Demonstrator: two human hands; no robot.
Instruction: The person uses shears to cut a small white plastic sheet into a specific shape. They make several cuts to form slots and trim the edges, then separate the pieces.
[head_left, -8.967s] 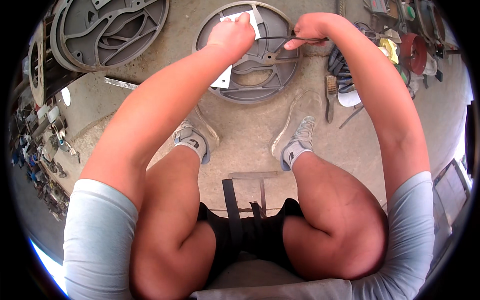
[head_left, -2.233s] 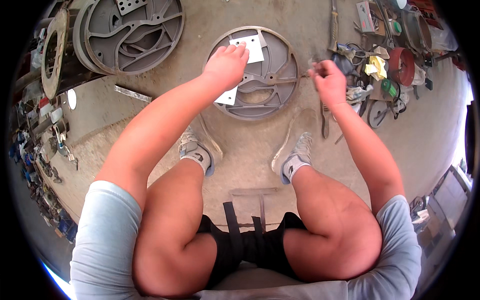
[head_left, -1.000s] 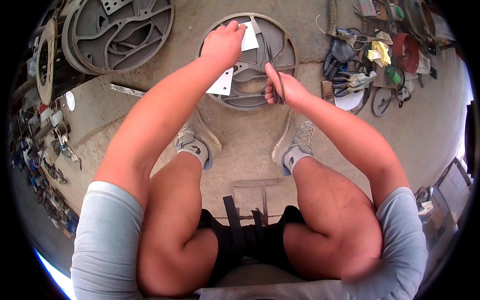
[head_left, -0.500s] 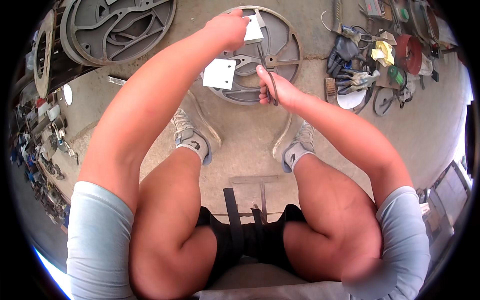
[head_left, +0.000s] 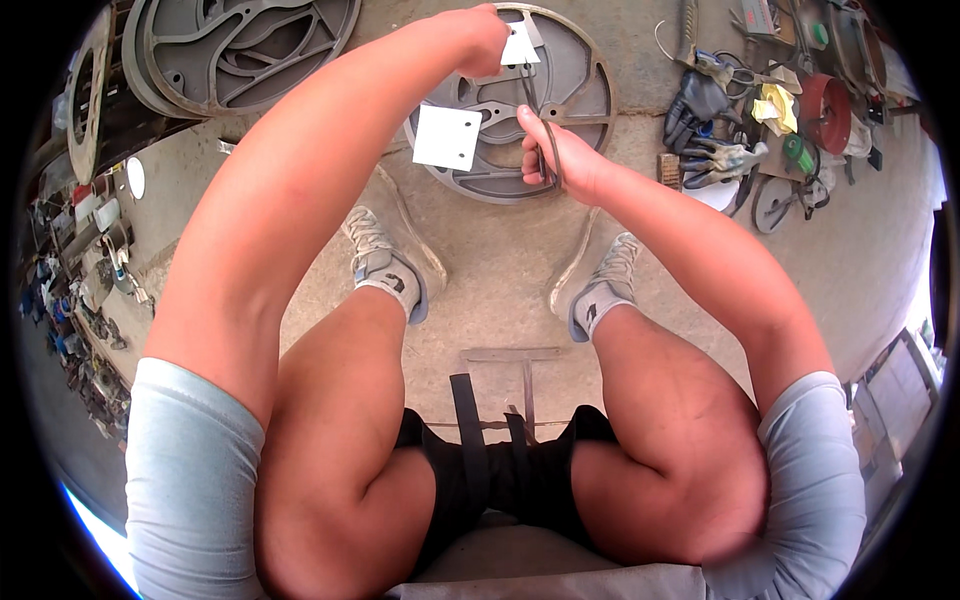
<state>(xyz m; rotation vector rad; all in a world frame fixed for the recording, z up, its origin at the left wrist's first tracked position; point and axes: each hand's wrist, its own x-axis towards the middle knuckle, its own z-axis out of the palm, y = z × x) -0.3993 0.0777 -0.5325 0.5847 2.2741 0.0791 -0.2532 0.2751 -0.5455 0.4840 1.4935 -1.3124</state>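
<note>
- Right hand (head_left: 550, 155) clasps dark tool (head_left: 531, 90) pointing near twelve o'clock, toward upper white plate (head_left: 521, 47).
- Left hand (head_left: 488, 40), nearer, at plate's nine o'clock; can't tell its grip.

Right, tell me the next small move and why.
Probably ease the dark tool in the right hand slightly forward: its tips appear at the lower edge of the upper white piece, beside the left hand. Whether they touch it is unclear.
</note>
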